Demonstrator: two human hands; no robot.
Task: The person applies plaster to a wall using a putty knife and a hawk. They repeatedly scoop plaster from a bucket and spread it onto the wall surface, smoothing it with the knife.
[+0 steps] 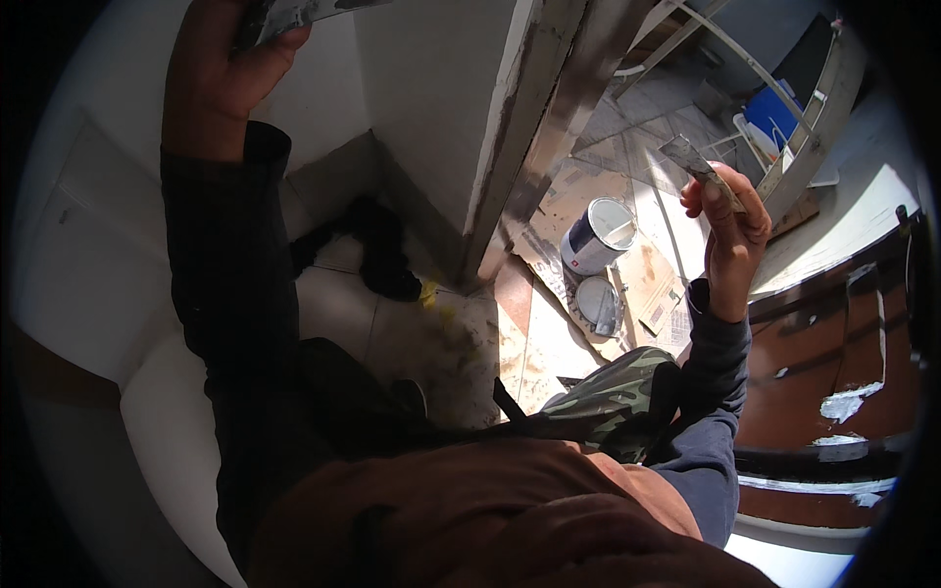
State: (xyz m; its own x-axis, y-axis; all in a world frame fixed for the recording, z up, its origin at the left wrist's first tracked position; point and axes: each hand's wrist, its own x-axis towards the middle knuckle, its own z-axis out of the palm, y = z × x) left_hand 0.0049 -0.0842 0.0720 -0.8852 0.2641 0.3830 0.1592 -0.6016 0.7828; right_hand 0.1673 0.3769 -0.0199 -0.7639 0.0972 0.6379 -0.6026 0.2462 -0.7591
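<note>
My left hand [227, 78] is raised at the top left, its fingers closed on a flat grey smeared plate [304, 14]. The picture's upper edge cuts off part of that plate and of the hand. Out to the right, my right hand [733, 235] grips a narrow putty knife [692, 160] between thumb and fingers. Its flat, stained blade points up and to the left, touching nothing that I can see. Between my hands runs a worn door frame [549, 127], with patchy paint along its edge.
A paint can [580, 245] and a smaller round container [598, 302] stand on cardboard [652, 265] beyond the frame. Dark cloth [377, 245] lies in the left corner. At right is a brown panel [814, 363] with white patches; metal bars [750, 49] rise behind it.
</note>
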